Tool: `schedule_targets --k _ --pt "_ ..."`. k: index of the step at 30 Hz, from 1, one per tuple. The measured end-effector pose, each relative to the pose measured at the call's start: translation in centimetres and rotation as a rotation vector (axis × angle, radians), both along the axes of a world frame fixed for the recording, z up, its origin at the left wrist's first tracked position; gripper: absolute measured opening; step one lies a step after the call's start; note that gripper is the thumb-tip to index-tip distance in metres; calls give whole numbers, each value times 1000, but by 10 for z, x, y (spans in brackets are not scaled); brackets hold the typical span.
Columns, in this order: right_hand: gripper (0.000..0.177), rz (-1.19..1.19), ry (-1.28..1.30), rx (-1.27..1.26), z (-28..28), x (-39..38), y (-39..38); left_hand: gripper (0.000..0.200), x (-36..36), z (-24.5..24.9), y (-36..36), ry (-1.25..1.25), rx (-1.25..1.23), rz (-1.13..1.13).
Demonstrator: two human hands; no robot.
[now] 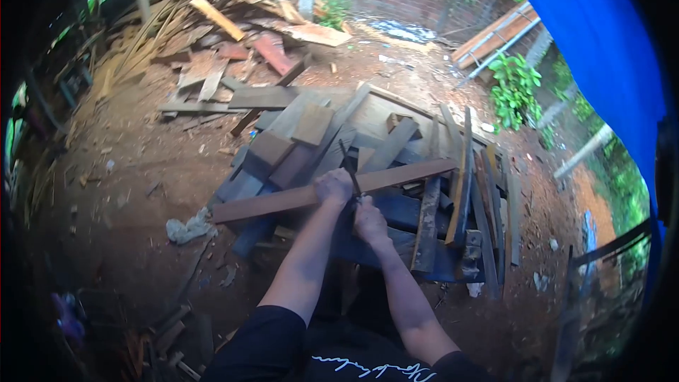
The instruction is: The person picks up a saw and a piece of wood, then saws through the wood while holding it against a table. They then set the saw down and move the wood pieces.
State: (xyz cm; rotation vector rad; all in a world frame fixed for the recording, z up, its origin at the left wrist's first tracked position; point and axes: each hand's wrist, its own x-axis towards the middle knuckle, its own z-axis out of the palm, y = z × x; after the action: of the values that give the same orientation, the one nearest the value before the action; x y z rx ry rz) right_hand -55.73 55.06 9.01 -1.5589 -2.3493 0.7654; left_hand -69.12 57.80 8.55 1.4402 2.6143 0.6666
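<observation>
A long reddish-brown plank [283,202] lies slantwise across a pile of wood pieces in front of me. My left hand [334,187] is closed on the plank near its middle. Just right of it, my right hand [370,219] is closed round the near end of a thin dark tool [350,168], which crosses over the plank and points away from me. What kind of tool it is cannot be made out. Two short wood blocks [313,124] lie beyond my left hand.
Several dark narrow boards [461,177] lie at the right of the pile. Scrap wood [212,64] is heaped at the back left. A crumpled white bag [189,228] lies left of the plank. A blue tarp [601,35] hangs at the upper right.
</observation>
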Motion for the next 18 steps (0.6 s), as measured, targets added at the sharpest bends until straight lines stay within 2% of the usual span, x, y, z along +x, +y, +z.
schedule_targets --k 1,6,10,12,15,18 --pt "26 -11 11 3 -1 3 -5 42 0 6 -5 16 -56 -11" --pt "25 -24 -57 -23 9 39 -49 37 1 4 -3 30 -23 5" --pt "26 -18 -61 -4 10 20 -27 29 3 11 -8 103 -64 -62" --pt "26 -7 -42 5 10 5 -9 39 1 16 -7 -20 -130 -17" --pt "25 -5 -19 7 11 -5 0 42 1 21 -10 2 -123 -42" --pt "24 -36 -47 -76 19 16 -25 44 2 25 -9 -14 -110 -36"
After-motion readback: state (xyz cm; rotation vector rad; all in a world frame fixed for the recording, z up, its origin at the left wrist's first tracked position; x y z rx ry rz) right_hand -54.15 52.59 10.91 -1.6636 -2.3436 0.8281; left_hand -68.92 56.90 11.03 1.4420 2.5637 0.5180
